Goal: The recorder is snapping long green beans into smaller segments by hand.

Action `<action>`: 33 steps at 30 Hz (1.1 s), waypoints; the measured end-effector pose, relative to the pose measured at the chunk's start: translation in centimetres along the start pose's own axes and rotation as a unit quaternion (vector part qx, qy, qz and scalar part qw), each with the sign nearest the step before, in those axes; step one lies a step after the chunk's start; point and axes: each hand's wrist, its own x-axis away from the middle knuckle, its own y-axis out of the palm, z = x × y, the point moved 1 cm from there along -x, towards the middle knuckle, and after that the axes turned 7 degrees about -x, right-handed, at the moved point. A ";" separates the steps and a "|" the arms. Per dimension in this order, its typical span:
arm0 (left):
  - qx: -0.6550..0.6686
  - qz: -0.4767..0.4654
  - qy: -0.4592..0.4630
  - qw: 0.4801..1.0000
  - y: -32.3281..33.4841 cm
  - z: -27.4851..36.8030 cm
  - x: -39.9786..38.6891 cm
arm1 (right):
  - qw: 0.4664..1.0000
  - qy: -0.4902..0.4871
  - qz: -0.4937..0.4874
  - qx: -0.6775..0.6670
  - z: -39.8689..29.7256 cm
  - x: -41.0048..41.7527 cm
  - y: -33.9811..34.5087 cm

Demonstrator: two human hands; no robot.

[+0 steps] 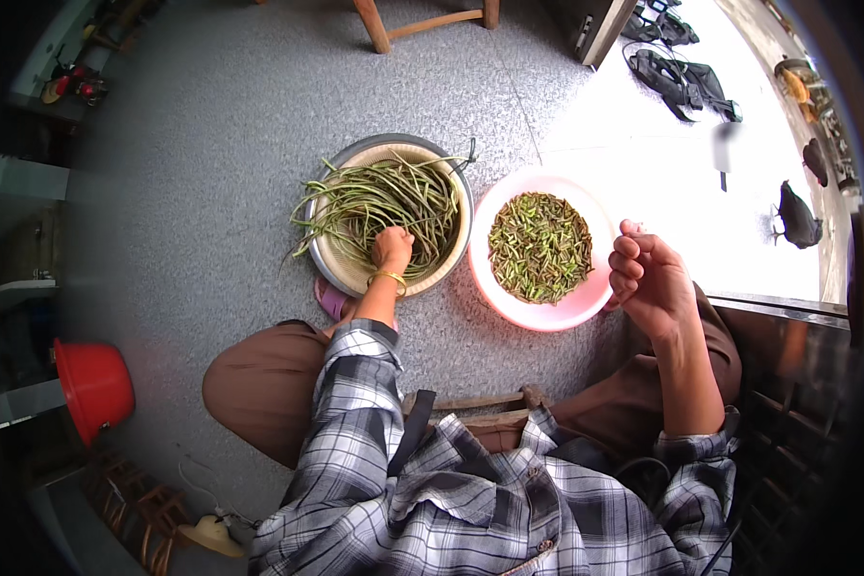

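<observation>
My left hand (393, 250) reaches into a round beige basket (345, 279) and touches the long green beans (392, 194) heaped in it. Its fingers are curled, and whether they grip a bean cannot be told. A darker-rimmed basin surrounds the basket, and some beans hang over the left rim. To the right stands a pink plastic basin (525, 317) with many short cut bean pieces (540, 248) inside. My right hand (651, 281) is raised at this basin's right edge, palm turned up and fingers bent; what lies between the fingertips, if anything, cannot be made out.
A wooden stool (435, 25) stands ahead on the grey floor. At the left is a red bucket (97, 389), with a straw hat (212, 535) lower down. Black straps and gear (680, 79) lie by the bright doorway, and a dark bird (798, 216) stands outside.
</observation>
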 end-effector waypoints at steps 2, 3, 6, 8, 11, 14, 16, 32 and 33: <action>0.109 0.010 0.004 0.994 -1.0 -1.5 -1.3 | 1.000 0.009 -0.016 0.006 0.3 0.1 0.6; 0.181 0.018 -0.005 0.983 -1.7 -2.0 -1.7 | 0.999 0.016 -0.031 0.014 0.5 -0.1 0.6; 0.454 -0.165 -0.061 0.873 -6.8 0.3 -0.7 | 0.997 0.014 -0.026 0.066 0.9 0.0 0.8; 0.547 -0.227 -0.051 0.804 -9.7 1.3 0.3 | 0.994 0.021 -0.027 0.100 1.6 -0.1 1.1; 0.627 -0.267 -0.037 0.731 -13.5 3.6 2.9 | 0.979 0.019 -0.059 0.194 3.3 -1.0 0.8; 0.616 -0.276 -0.010 0.737 -16.1 6.4 6.4 | 0.958 0.066 -0.124 0.250 5.8 -2.5 -0.9; 0.579 -0.236 0.005 0.780 -17.6 8.4 9.6 | 0.940 0.099 -0.165 0.281 7.2 -2.6 -0.9; 0.547 -0.173 0.071 0.816 -16.4 11.9 13.3 | 0.742 -0.174 -0.272 0.587 9.0 -1.8 1.6; 0.572 -0.209 0.037 0.792 -16.4 11.9 13.2 | 0.650 -0.293 -0.337 0.615 8.7 -1.7 1.8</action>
